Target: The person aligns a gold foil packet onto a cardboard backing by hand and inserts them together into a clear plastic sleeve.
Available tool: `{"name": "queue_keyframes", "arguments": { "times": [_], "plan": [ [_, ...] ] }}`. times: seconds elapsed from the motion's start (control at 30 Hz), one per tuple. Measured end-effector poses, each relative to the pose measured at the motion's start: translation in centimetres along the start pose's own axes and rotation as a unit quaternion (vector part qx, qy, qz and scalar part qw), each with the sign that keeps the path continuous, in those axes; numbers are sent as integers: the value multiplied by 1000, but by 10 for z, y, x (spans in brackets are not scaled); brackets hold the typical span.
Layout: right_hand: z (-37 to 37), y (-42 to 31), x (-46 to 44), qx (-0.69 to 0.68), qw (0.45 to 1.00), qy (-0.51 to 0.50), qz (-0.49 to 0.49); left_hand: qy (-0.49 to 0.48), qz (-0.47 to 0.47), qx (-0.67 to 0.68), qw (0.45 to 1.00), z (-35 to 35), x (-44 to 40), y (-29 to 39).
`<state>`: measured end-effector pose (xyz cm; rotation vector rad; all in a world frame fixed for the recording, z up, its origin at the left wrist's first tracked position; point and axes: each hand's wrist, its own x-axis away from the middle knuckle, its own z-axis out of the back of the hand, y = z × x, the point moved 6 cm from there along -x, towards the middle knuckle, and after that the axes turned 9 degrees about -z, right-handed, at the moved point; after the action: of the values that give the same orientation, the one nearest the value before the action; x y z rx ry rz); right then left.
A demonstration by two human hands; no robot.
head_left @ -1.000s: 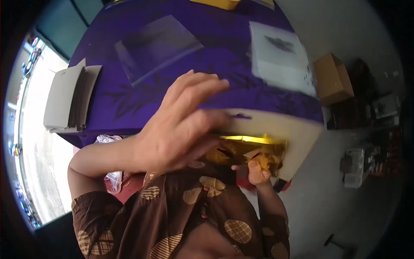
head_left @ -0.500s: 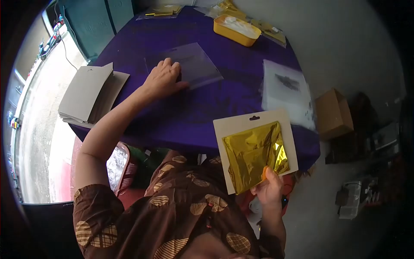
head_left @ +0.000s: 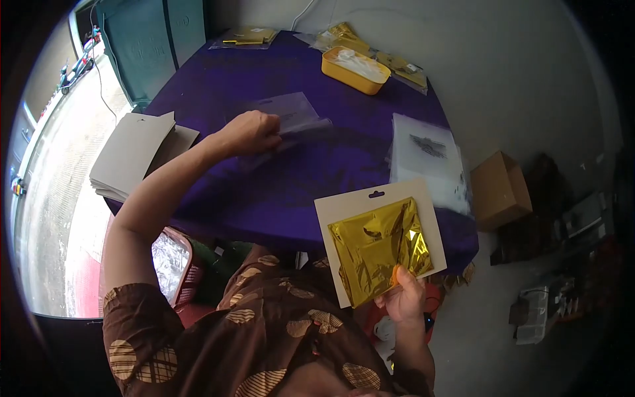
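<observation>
My left hand point(head_left: 254, 132) is closed over the near edge of a clear plastic bag point(head_left: 291, 109) on the purple-covered table, and the bag's edge is lifted and bent beside the fingers. In my right hand point(head_left: 405, 298) is a pale card point(head_left: 322, 210) with a hang slot at its top and a folded gold foil packet point(head_left: 380, 241) against its face. The thumb presses on the foil's lower part. Card and foil are tilted slightly, above the table's front edge.
On the purple table point(head_left: 218, 79) a stack of grey cards point(head_left: 132, 149) lies left, clear bags point(head_left: 430, 155) lie right, and a yellow tray point(head_left: 354, 78) with white contents stands at the back near gold packets point(head_left: 248, 36). A cardboard box point(head_left: 499, 192) is beyond the right edge.
My left hand went from above the lap to the clear bag and closed on its edge, bending it. My right hand raised the card and foil, turning their face into view.
</observation>
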<state>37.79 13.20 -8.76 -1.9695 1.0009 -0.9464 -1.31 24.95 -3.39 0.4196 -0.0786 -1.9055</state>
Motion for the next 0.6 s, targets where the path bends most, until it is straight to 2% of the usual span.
{"name": "queue_keyframes", "arguments": {
  "times": [0.1, 0.23, 0.33, 0.43, 0.53, 0.6],
  "plan": [
    [1, -2, -1, -9, 1000, 8, 8, 18, -46, -68, 996, -2, 3, 26],
    [-2, -18, 2, 18, 999, 27, 31, -64, -68, -124, 988, -10, 11, 80],
    [-7, -33, 6, 30, 995, 69, 66, -103, -133, -79, 983, -22, 20, 117],
    [3, -40, 9, 56, 990, 81, 97, -107, -127, -31, 986, -26, 20, 136],
    [1, -41, 11, 100, 984, 101, 111, -61, -55, 46, 996, -32, 16, 138],
    [-1, -36, 11, 114, 987, 92, 72, -59, -40, 91, 993, -34, 14, 134]
  ]
}}
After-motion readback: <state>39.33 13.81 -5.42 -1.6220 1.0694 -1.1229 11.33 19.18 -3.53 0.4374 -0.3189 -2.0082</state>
